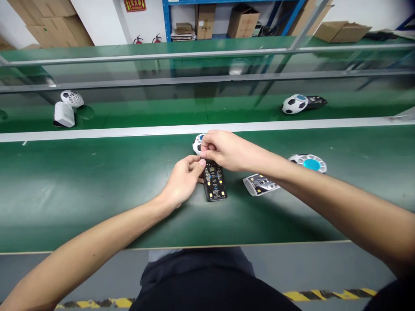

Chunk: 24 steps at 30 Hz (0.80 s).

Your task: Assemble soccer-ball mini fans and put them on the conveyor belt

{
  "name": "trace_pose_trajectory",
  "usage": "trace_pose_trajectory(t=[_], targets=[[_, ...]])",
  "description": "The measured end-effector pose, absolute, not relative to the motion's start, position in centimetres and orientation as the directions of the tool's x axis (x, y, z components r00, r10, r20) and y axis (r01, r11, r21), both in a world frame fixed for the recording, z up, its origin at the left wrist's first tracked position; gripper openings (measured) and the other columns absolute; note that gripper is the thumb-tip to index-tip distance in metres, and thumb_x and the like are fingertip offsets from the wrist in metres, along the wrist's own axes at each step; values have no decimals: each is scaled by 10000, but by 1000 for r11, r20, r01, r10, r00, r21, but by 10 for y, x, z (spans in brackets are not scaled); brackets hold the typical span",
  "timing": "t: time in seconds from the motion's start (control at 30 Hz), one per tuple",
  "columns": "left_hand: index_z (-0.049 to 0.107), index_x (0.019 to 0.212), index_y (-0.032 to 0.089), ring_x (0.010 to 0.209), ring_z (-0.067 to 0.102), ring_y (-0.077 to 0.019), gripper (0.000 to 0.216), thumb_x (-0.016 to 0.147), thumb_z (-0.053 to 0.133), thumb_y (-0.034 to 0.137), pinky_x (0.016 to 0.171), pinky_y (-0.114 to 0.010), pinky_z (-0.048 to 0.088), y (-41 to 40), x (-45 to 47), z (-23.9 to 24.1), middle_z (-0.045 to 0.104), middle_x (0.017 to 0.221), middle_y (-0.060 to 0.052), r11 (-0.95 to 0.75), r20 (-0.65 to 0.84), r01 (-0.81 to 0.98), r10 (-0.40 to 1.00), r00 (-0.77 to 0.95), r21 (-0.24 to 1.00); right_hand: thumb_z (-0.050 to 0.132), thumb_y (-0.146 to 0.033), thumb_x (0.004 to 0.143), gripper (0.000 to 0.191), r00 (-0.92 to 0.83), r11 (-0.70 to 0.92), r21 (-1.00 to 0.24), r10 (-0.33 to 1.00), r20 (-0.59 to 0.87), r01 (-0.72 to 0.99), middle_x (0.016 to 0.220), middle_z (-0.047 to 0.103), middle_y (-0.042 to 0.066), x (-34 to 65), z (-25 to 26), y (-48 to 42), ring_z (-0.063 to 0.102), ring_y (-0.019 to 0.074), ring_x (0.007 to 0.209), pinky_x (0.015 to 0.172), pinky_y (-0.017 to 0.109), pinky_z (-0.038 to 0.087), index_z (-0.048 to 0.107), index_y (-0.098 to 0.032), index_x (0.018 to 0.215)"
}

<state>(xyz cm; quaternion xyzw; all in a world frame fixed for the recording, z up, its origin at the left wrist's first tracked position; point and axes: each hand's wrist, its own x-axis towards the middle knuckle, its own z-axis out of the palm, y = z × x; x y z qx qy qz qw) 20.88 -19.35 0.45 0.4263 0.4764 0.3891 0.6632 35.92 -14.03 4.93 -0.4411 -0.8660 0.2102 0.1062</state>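
In the middle of the green bench lies a black circuit board [215, 181] with small yellow-white squares on it. My left hand [184, 177] grips its upper left edge between thumb and fingers. At the board's top end my right hand [223, 149] is closed in a pinch; whatever sits between its fingertips is hidden. A white-and-black football-patterned piece [197, 144] with a blue spot shows behind those fingers, partly covered by them. Under my right forearm, another board in a clear-edged casing [259, 185] and a football-patterned piece with a blue disc [311, 164] are partly hidden.
Beyond the white strip [129, 131], a football-patterned piece [294, 104] with a dark board stands at the right. A similar piece [71, 99] and a white box-like part [64, 114] stand at the left. Metal rails [207, 80] cross behind. The bench's front edge [155, 248] is near my body.
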Motion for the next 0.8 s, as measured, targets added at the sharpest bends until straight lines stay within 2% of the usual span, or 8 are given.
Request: trace_pose_trajectory(t=[0.1,0.23,0.43,0.67,0.8], targets=[[608,1051,91,826,657,-164,197,950,502,223,766,-318,566,-192,206,2,685,1022,-116,290,-267,-37,918,293,956,548,-165,851,163,-620,549,-445,785,-17,707,709,594,50,358,49,-135,482,161,639,600,298,318,568,-185,691],[603,1073,115,888,651,-180,205,952,477,223,731,-301,584,-194,206,1,662,1107,-108,201,-208,51,948,242,978,559,-128,828,132,-676,595,-437,735,-44,675,726,606,55,358,48,-131,498,167,651,598,296,332,577,-188,712],[577,1073,103,856,638,-158,196,953,448,190,694,-250,555,-198,210,-1,659,1024,-93,172,-182,62,959,218,983,566,-101,793,131,-702,608,-459,710,-51,648,727,607,51,359,49,-127,504,171,664,604,295,344,566,-189,697],[547,1028,128,800,612,-133,156,949,462,231,704,-237,511,-195,209,-12,652,951,-64,123,-115,-16,962,247,992,533,-124,828,148,-702,586,-506,710,-55,633,701,591,28,362,48,-124,490,146,635,586,274,347,567,-184,697],[517,1029,146,768,587,-130,181,951,475,304,691,-242,505,-193,206,-16,613,881,-42,101,-94,-15,966,241,995,528,-186,874,122,-622,533,-577,781,54,619,782,616,40,366,48,-132,527,150,688,617,267,383,587,-170,769]])
